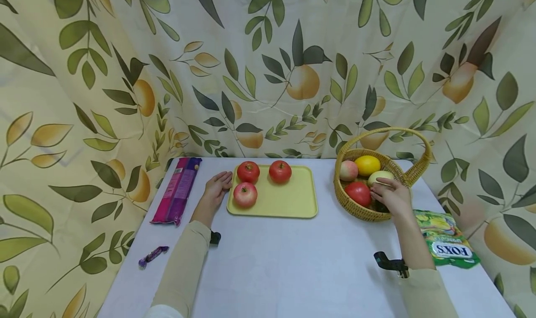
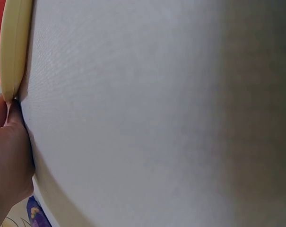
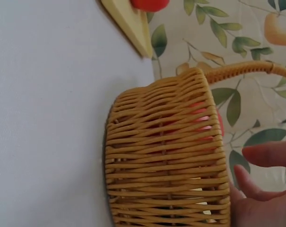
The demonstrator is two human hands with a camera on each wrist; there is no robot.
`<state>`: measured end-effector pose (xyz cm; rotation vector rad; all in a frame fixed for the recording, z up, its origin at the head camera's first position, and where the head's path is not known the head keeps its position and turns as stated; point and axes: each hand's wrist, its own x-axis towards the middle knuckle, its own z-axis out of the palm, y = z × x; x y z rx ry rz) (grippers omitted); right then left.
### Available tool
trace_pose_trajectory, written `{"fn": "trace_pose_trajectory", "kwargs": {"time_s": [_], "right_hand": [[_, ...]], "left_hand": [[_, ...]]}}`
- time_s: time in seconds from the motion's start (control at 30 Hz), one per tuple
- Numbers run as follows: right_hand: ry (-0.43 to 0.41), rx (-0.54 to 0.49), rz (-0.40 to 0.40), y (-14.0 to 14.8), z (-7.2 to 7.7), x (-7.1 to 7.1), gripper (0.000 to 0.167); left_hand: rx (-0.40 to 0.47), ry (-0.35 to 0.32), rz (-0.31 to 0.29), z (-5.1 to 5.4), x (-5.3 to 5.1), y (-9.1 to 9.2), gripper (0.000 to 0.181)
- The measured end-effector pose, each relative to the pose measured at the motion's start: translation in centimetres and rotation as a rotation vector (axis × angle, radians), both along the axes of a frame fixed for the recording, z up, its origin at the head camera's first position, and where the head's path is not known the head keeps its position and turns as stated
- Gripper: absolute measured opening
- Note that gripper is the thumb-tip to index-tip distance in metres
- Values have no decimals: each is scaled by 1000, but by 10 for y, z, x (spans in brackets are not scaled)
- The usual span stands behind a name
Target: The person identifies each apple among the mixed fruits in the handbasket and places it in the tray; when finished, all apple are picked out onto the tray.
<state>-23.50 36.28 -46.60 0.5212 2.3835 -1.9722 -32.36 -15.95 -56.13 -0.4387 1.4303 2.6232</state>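
My right hand [image 1: 392,198] reaches over the rim of a wicker basket [image 1: 356,211], its fingers at a pale yellow-green round fruit [image 1: 380,175]. In the right wrist view, thumb and fingers are apart behind the basket wall [image 3: 166,156]. Also inside are a yellow lemon [image 1: 367,165], a pinkish peach [image 1: 348,171] and a red round fruit [image 1: 358,193]; something dark is partly hidden under the hand. My left hand [image 1: 217,187] touches the left edge of a yellow tray [image 1: 289,206], fingers relaxed. The tray bears two red round fruits [image 1: 280,172] and a pink-red apple [image 1: 245,195].
A purple-pink packet [image 1: 177,190] lies left of the left hand, with a small wrapped candy [image 1: 153,256] nearer the front. A green FOX'S bag [image 1: 448,241] lies beside the right forearm. The basket's tall handle [image 1: 387,129] arches above the fruit. Patterned curtains surround the table.
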Motion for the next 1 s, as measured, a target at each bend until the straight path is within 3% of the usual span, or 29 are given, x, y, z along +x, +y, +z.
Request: {"fn": "trace_pose_trajectory", "kwargs": {"time_s": [0.23,0.57,1.0], "right_hand": [[-75,226,36,1,-9,-8,61],[-107,147,47,-8,-9,-18,69],[-208,-82,136,-1,-14,-27,96]], "left_hand": [[-3,11,-11,0,1,-1,81],[-3,8,-5,-3,-1,-1,81],[-25,22,-8,-8,-3,-1,79]]}}
